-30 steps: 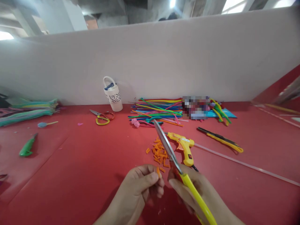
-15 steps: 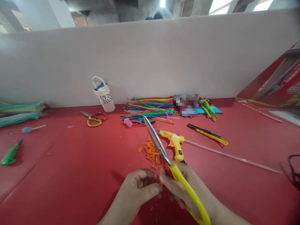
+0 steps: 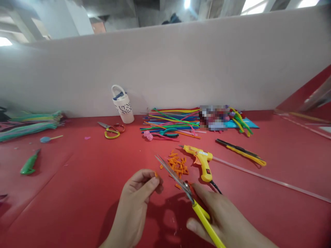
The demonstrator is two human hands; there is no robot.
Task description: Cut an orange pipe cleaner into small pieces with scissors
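Pinched between the thumb and fingertips of my left hand (image 3: 138, 203) is a small orange piece (image 3: 156, 174), with just its tip showing. My right hand (image 3: 219, 213) is wrapped round scissors (image 3: 178, 179) with yellow and red handles. Their blades point up and to the left, and the tips end above my left fingertips. Just beyond the blades lies a heap of short orange pieces (image 3: 181, 168) on the red table (image 3: 85, 199). To the right of the heap rests a yellow glue gun (image 3: 205, 162) with a long clear glue stick (image 3: 258, 175) in its back end.
Colourful pipe cleaners (image 3: 173, 120) lie along the white partition (image 3: 181, 65). Left of them are a white cup (image 3: 124, 108) and a second pair of scissors (image 3: 111, 132). A green-handled tool (image 3: 30, 163) lies far left; black-and-yellow tweezers (image 3: 240, 151) lie right.
My hands have drawn apart: the left has gone up and left with the orange piece, while the scissors have tilted further left and sit lower. The view has turned slightly left.
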